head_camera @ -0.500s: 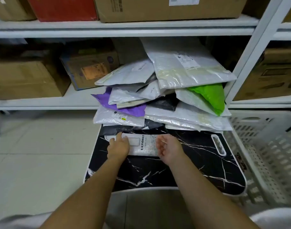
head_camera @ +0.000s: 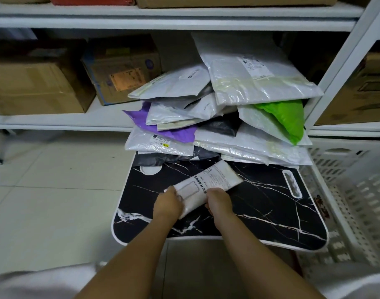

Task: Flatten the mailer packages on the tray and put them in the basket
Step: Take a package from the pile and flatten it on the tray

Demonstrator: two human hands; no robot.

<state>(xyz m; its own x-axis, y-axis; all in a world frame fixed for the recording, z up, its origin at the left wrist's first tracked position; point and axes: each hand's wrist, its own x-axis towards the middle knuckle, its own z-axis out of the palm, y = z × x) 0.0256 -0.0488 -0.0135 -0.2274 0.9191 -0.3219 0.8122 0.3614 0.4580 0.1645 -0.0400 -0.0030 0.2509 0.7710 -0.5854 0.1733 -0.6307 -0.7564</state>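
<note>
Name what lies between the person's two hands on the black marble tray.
The head view shows a small white printed mailer between the left hand and right hand, gripped by both over the tray.

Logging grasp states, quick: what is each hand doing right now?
Left hand: grips the near left end of the white mailer.
Right hand: grips the same mailer's near right edge, fingers curled.

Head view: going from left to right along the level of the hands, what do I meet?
Tiled floor → left hand → small white mailer → right hand → handle slot of the black marble tray → white basket.
</note>
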